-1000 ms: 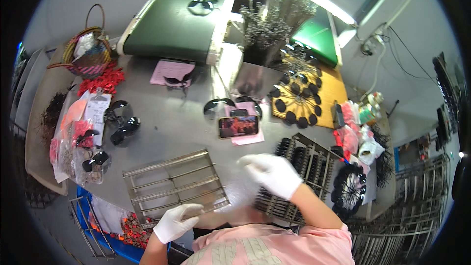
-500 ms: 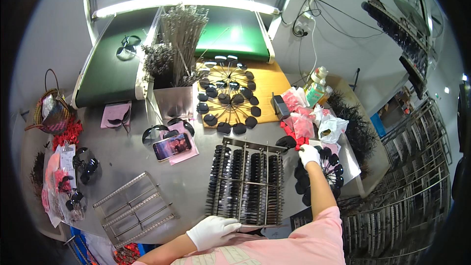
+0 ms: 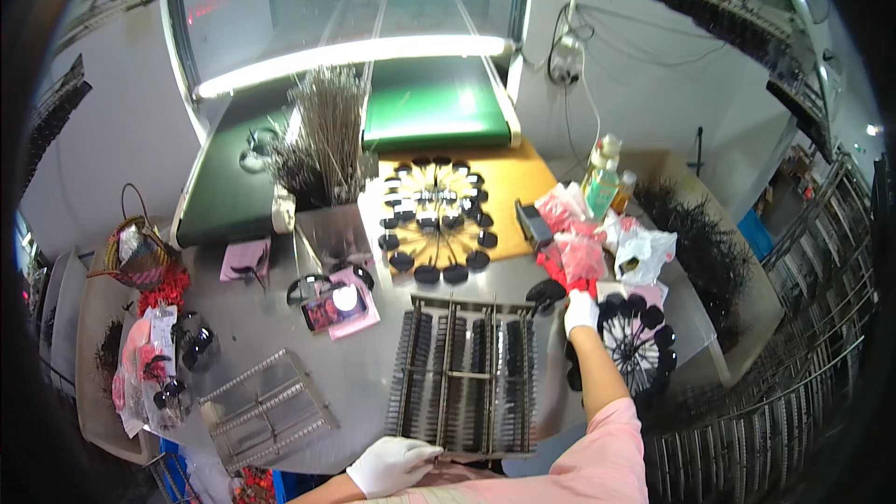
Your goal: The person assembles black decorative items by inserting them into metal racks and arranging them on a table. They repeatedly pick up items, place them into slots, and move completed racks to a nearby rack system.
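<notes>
A metal rack (image 3: 467, 375) packed with rows of thin black pieces lies in front of me. My left hand (image 3: 394, 467), in a white glove, grips its near left corner with the fingers closed at the edge. My white-gloved right hand (image 3: 581, 313) reaches past the rack's right side to small red pieces (image 3: 571, 273). Its fingertips are hidden among them, so I cannot tell what it holds. Right beside that hand is a ring of black oval pieces on thin stems (image 3: 637, 341). A black oval piece (image 3: 546, 295) rests by the rack's far right corner.
An empty metal frame (image 3: 266, 411) lies at left. A phone (image 3: 334, 308) sits on pink paper. Beyond are a yellow board (image 3: 518, 187) with black oval pieces, a holder of thin metal rods (image 3: 327, 131) and a green conveyor belt (image 3: 439, 112). Bottles (image 3: 602, 189) and bags (image 3: 644, 252) stand at right.
The view has tilted up, so the table sits lower in the picture. My left hand stays at the rack's near left corner; my right hand remains by the red pieces.
</notes>
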Demonstrator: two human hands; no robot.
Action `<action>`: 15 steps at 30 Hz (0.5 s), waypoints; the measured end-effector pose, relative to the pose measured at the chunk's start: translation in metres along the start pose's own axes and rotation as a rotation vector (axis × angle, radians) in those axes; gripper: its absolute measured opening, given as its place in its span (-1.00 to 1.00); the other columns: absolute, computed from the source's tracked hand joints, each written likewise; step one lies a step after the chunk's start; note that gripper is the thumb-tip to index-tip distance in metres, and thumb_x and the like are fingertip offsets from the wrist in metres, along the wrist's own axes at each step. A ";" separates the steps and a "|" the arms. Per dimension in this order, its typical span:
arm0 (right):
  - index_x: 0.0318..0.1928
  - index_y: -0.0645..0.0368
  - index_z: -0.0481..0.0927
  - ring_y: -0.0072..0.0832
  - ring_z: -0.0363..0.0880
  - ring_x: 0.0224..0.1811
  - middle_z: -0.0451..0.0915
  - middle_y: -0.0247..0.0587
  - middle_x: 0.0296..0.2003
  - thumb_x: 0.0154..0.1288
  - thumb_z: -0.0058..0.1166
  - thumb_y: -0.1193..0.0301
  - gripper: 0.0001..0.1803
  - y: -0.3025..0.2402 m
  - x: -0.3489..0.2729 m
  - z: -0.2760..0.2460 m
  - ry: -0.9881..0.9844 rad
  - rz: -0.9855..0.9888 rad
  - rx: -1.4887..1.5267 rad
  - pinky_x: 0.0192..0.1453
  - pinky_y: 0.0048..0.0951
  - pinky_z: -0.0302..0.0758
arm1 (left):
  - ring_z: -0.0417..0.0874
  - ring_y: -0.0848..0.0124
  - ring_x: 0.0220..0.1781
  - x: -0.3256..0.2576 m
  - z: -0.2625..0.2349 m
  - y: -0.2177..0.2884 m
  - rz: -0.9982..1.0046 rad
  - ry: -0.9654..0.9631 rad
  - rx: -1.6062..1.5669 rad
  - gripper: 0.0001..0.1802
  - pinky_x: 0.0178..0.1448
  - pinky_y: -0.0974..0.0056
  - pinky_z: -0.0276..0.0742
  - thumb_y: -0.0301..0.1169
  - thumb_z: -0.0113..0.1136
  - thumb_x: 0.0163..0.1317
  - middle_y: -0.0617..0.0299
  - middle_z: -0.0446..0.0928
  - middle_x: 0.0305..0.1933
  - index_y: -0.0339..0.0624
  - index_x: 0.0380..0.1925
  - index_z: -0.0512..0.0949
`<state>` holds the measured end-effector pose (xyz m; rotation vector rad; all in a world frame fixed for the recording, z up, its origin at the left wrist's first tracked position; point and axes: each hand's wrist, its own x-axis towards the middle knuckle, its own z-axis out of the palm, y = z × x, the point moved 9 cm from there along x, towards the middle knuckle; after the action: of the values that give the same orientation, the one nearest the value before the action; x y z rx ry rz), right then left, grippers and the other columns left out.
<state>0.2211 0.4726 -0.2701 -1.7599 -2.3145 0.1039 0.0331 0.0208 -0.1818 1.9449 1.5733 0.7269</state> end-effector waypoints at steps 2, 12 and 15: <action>-0.13 0.21 0.64 0.09 0.70 -0.01 0.69 0.21 -0.14 0.40 -0.09 0.44 -0.77 -0.003 -0.001 -0.006 -0.031 0.029 0.026 0.10 0.00 0.62 | 0.72 0.01 -0.18 -0.004 -0.008 0.009 0.072 0.121 0.031 -0.62 -0.09 0.01 0.65 -0.34 0.27 0.24 -0.02 0.69 -0.17 -0.19 0.05 0.64; -0.41 0.09 0.63 0.03 0.59 -0.33 0.56 0.04 -0.40 0.46 -0.03 0.21 -0.66 -0.072 -0.164 -0.098 0.183 -0.321 0.213 -0.20 0.00 0.53 | 0.69 -0.06 -0.31 -0.009 -0.020 0.030 0.177 0.371 0.100 -0.76 -0.21 -0.03 0.60 -0.45 0.25 0.16 -0.03 0.68 -0.33 -0.18 -0.15 0.69; -0.40 0.04 0.65 -0.06 0.63 -0.32 0.61 -0.09 -0.41 0.25 0.32 0.17 -0.75 -0.127 -0.218 -0.094 -0.010 -0.755 0.341 -0.23 -0.04 0.53 | 0.68 0.00 -0.33 -0.010 -0.013 0.029 0.179 0.380 0.140 -0.79 -0.20 -0.03 0.56 -0.41 0.27 0.15 0.05 0.67 -0.36 -0.12 -0.19 0.70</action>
<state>0.1771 0.2213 -0.1847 -0.6674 -2.6023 0.3436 0.0428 0.0067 -0.1531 2.1647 1.7191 1.1436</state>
